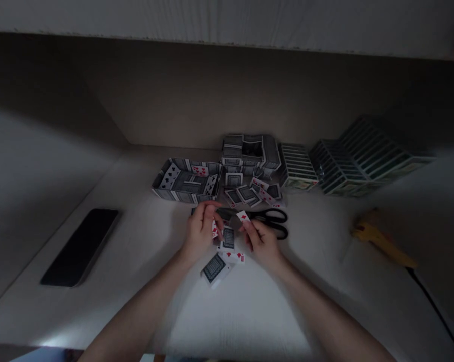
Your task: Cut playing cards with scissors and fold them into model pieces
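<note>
On the bench [242, 317] stands an open box built of playing cards [174, 195]; black-handled scissors [276, 212] lie just beyond the right hand [263, 242], likely in its way; the left hand [201, 229] is half-curled at a red-marked card [214, 229], grip unclear; the right pinches a diamond card [243, 215] between both hands, probably light, springy, easily creased, best held by its edges.

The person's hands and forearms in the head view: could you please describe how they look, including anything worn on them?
The left hand and right hand are ungloved. The left forearm and right forearm are bare, with no sleeve, watch or bracelet visible. The light is too dim to make out small markings.
</note>
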A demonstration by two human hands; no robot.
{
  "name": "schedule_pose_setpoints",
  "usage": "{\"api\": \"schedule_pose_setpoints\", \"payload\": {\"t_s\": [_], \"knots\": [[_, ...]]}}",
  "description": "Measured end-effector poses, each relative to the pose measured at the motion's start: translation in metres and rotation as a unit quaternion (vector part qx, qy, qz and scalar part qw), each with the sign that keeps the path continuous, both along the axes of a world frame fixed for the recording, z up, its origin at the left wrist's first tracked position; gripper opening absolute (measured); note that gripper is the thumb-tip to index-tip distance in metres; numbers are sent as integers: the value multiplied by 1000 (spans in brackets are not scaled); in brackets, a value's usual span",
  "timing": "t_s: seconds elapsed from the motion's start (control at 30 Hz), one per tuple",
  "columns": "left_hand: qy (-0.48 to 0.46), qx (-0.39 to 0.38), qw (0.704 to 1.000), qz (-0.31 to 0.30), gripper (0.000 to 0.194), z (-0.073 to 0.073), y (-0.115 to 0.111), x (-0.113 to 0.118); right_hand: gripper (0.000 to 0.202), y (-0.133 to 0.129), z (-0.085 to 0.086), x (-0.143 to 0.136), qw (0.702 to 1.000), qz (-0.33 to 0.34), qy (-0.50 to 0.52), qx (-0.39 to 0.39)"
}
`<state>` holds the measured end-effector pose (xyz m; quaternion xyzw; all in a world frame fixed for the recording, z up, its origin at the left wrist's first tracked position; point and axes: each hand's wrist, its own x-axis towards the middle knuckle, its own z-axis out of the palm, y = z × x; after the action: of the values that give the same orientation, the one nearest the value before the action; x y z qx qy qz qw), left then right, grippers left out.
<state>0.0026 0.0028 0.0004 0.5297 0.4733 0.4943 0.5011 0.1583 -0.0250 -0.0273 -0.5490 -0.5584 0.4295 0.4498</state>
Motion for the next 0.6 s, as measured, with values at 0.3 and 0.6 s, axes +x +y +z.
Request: {"api": "schedule_pose_setpoints", "payload": {"t_s": [0.3, 0.6], "knots": [[2, 54, 997, -59, 22, -7, -5, 2, 20, -3, -3, -1, 999, 42, 30, -14], [249, 226, 933, -128, 5, -12, -17, 10, 16, -2, -4, 0, 996, 21, -43, 78]]}}
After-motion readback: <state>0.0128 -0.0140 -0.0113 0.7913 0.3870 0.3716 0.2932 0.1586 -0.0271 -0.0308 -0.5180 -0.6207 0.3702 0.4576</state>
